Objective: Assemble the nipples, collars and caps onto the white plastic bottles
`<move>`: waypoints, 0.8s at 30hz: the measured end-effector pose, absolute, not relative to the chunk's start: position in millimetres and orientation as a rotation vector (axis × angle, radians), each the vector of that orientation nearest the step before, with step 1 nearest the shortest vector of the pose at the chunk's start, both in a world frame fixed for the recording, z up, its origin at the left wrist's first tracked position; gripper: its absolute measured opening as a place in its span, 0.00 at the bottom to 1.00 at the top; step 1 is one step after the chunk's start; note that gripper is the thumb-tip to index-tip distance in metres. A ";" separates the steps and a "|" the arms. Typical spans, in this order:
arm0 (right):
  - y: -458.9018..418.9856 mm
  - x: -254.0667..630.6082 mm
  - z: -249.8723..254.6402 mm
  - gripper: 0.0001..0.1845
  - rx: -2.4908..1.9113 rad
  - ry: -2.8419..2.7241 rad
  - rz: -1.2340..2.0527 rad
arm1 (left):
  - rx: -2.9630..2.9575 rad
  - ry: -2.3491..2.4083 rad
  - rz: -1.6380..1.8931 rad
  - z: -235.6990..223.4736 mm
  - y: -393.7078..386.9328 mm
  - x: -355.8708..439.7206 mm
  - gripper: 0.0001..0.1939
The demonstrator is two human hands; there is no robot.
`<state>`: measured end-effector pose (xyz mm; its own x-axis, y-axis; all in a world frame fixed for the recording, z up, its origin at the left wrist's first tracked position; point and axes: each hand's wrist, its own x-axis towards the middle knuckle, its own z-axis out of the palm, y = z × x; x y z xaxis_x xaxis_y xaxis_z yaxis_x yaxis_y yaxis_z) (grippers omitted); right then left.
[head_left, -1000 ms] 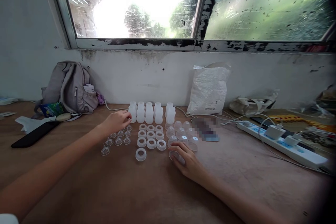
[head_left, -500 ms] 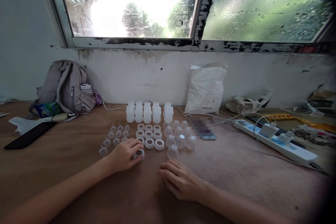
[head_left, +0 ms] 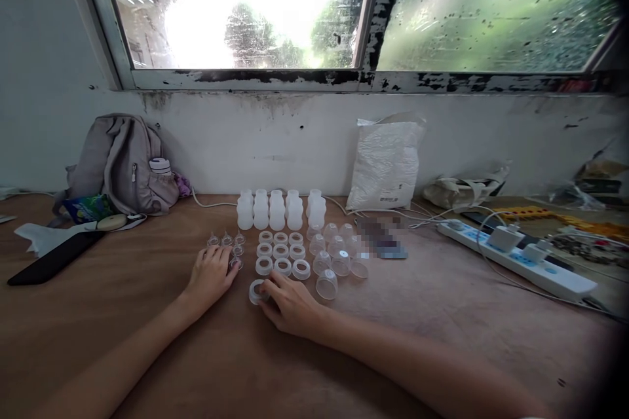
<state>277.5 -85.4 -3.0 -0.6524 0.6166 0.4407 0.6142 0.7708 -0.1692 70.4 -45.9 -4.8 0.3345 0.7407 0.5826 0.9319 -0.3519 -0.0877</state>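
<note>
On the left, the left hand (head_left: pixel 210 273) covers some of the clear teats (head_left: pixel 239 238); its grip cannot be told. Rightward, the right hand (head_left: pixel 291 304) touches the nearest white ring (head_left: pixel 253 292), hold unclear, left of the clear domes (head_left: pixel 326 285). Placing small parts seems in hand; the next move calls for light fingertips.

Rings (head_left: pixel 280 256) between teats (head_left: pixel 238 251) and caps (head_left: pixel 340 265) | bottles (head_left: pixel 277 213) behind rings

A bright window (head_left: pixel 339 13) tops the stained white wall (head_left: pixel 270 137).
</note>
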 end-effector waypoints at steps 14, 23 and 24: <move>-90.6 288.0 -2.2 0.23 -0.556 -2.138 0.213 | -2.848 -1.306 -1.046 6.2 -67.9 89.1 0.08; -93.5 288.9 3.0 0.28 -0.441 -2.240 0.199 | -3.309 -1.604 -1.976 -5.1 -88.2 122.2 0.17; -93.5 288.9 3.1 0.28 -0.445 -2.240 0.200 | -3.306 -1.676 -2.052 -4.7 -88.2 123.2 0.18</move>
